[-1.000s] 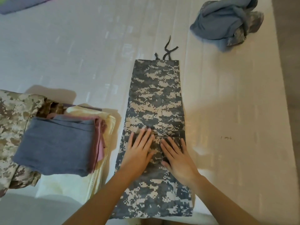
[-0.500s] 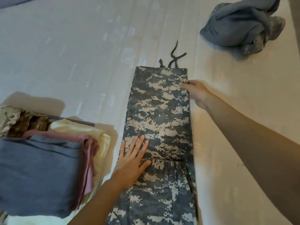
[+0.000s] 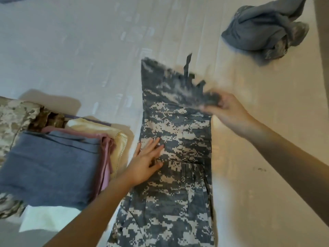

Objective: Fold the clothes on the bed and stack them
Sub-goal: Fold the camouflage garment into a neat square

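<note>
One camouflage garment, one stack, one heap

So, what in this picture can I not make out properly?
Head view:
Far end of the grey digital-camouflage trousers, in the right hand: motion-blurred.
Their near end: cut by the bottom edge.
Garments under the folded blue-grey cloth: mostly covered by it.
Crumpled blue-grey heap: cut by the top edge.

No writing, label, brand, number or sign can be read on the trousers, the stack, the heap or the bed.
</note>
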